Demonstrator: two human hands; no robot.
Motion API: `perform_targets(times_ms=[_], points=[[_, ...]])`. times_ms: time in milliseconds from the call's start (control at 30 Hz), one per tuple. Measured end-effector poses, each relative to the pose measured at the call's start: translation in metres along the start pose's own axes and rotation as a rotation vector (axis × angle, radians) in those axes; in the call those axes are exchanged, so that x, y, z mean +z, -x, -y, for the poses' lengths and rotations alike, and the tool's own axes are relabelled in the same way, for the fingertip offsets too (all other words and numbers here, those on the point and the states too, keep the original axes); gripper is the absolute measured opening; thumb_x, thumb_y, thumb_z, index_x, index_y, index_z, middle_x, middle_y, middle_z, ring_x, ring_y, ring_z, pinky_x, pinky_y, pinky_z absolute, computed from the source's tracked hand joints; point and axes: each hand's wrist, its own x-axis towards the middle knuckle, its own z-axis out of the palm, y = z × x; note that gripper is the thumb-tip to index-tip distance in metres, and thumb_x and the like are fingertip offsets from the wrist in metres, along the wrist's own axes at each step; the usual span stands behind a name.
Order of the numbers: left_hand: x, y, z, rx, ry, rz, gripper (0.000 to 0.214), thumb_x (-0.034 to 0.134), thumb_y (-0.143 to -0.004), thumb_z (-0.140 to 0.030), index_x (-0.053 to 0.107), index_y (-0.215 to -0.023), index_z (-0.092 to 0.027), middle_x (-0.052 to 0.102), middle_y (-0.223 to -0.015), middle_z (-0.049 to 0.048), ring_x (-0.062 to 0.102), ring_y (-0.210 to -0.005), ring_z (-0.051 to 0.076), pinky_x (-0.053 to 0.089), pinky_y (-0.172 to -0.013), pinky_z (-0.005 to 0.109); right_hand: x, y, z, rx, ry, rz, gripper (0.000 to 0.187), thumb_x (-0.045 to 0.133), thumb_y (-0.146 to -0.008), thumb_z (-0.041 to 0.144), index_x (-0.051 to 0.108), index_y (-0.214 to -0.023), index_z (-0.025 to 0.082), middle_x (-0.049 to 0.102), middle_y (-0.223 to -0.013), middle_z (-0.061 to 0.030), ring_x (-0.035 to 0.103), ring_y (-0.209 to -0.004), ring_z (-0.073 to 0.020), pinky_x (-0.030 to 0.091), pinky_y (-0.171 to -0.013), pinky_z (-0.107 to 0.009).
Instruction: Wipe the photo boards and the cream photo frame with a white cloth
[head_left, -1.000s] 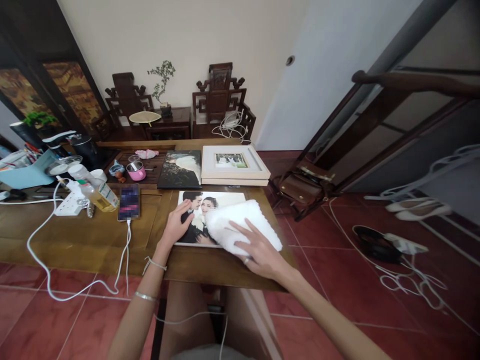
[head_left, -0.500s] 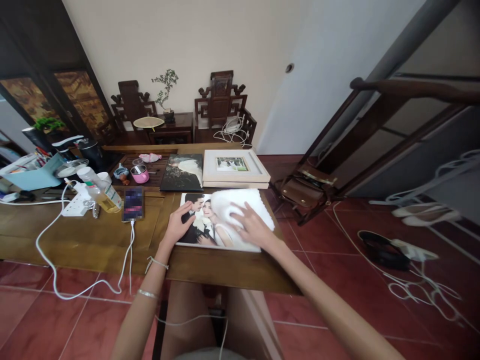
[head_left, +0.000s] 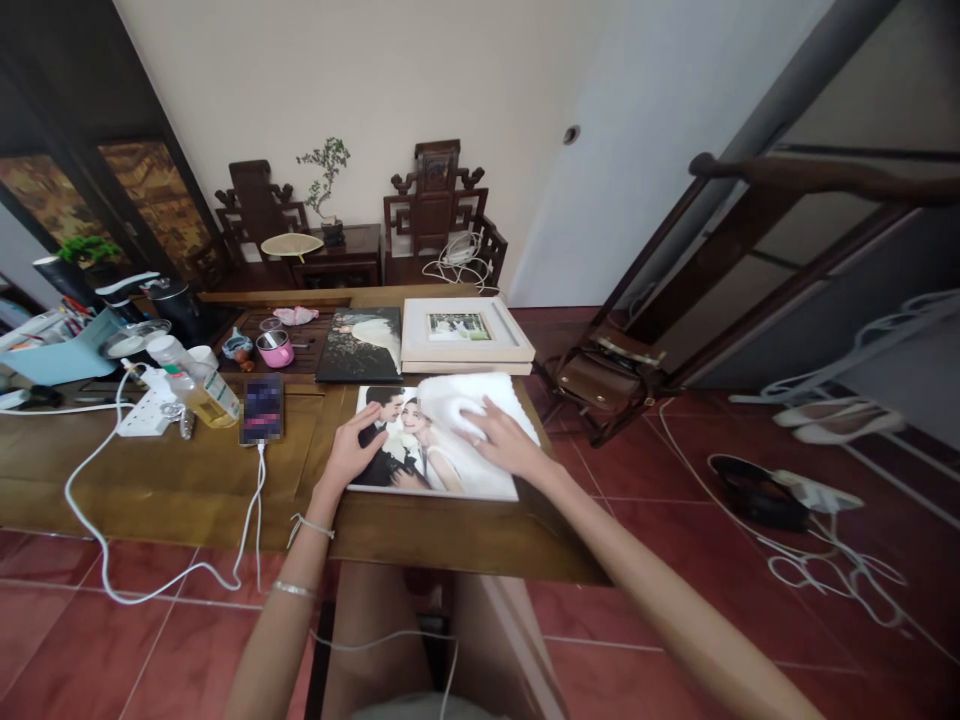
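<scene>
A wedding photo album or print (head_left: 405,478) with a couple on it lies flat near the table's front edge. My left hand (head_left: 355,448) rests on its left side, open, with the thumb apart from the fingers. A fluffy white towel (head_left: 510,398) covers the right part of the picture and reaches past its upper right edge. My right hand (head_left: 504,438) presses down on the towel, its fingers curled into a bunched fold. The right fingertips are partly sunk in the white pile.
Behind lie a dark photo album (head_left: 360,343) and stacked white picture frames (head_left: 469,333). To the left are a charging phone (head_left: 261,408), an oil-coloured bottle (head_left: 214,400), a power strip (head_left: 146,415) and a pink cup (head_left: 275,348). A white cable (head_left: 97,500) hangs over the front edge.
My right hand has shifted slightly on the towel, and its fingers look less spread. My left hand stays on the picture. The whole view has moved a little.
</scene>
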Motion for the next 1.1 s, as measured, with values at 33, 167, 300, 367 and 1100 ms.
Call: perform_targets(times_ms=[33,167,300,367,1100], points=[[0.0,0.0,0.0,-0.002,0.007,0.0,0.042,0.06,-0.082,-0.033,0.061,-0.12,-0.017,0.055,-0.133,0.0103,0.049,-0.126,0.023,0.037,-0.11,0.042,0.002,-0.011,-0.006,0.02,0.0,-0.011,0.032,0.04,-0.093,0.032,0.063,-0.11,0.017,0.067,-0.114,-0.0118,0.06,-0.108,-0.0298,0.031,-0.108,-0.052],[-0.001,0.0,-0.001,-0.031,0.041,-0.016,0.042,0.063,-0.08,-0.032,0.062,-0.119,-0.017,0.056,-0.132,0.0102,0.05,-0.125,0.024,0.037,-0.109,0.042,0.006,-0.023,-0.015,0.061,-0.026,-0.047,0.033,0.04,-0.094,0.035,0.064,-0.107,0.018,0.066,-0.117,-0.0109,0.059,-0.111,-0.0297,0.03,-0.109,-0.051],[-0.003,0.0,-0.002,-0.062,0.086,-0.033,0.044,0.066,-0.078,-0.032,0.062,-0.119,-0.017,0.058,-0.13,0.0098,0.052,-0.124,0.023,0.038,-0.109,0.042,0.004,0.018,0.008,-0.03,-0.019,-0.042,0.029,0.041,-0.092,0.03,0.064,-0.103,0.017,0.061,-0.124,-0.0136,0.051,-0.122,-0.0297,0.03,-0.108,-0.053],[-0.003,-0.001,-0.003,-0.076,0.096,-0.047,0.045,0.066,-0.077,-0.032,0.062,-0.119,-0.016,0.058,-0.13,0.0104,0.052,-0.123,0.023,0.038,-0.109,0.041,-0.002,0.045,0.027,-0.119,-0.026,-0.004,0.025,0.043,-0.09,0.028,0.065,-0.097,0.017,0.054,-0.132,-0.0155,0.044,-0.128,-0.0296,0.03,-0.108,-0.054],[0.002,0.003,0.003,0.029,-0.039,0.03,0.042,0.052,-0.088,-0.032,0.054,-0.128,-0.019,0.051,-0.138,0.0091,0.043,-0.131,0.022,0.033,-0.112,0.042,0.008,0.029,0.013,-0.18,0.047,-0.033,0.024,0.046,-0.084,0.018,0.064,-0.1,0.015,0.056,-0.129,-0.0186,0.04,-0.13,-0.0317,0.023,-0.109,-0.061]])
